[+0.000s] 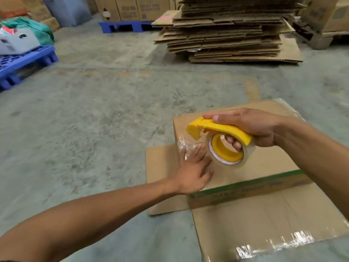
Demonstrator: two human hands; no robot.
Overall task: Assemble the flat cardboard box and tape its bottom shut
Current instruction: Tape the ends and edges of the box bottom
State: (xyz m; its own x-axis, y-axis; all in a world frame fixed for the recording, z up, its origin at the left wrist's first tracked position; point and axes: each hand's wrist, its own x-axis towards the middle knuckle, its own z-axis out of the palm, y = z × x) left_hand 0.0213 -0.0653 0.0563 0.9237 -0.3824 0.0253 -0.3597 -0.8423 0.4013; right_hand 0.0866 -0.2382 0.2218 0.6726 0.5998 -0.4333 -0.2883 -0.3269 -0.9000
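A brown cardboard box [264, 163] stands on the concrete floor at the lower right, its closed flaps facing up. Clear shiny tape [184, 146] runs over the box's left edge at the seam. My left hand [194, 173] lies flat with straight fingers on the box's left side, pressing on that tape. My right hand [251, 125] grips a yellow tape dispenser [217, 129] holding a roll of clear tape [226, 152], held just above the box top. Fingers curl through the dispenser's ring.
A tall stack of flattened cardboard boxes [230, 29] sits on the floor at the back right. Blue pallets lie at the left [24, 63] and back [124, 26]. Printed cartons [136, 7] line the far wall. A loose flap with tape [273, 239] lies near me.
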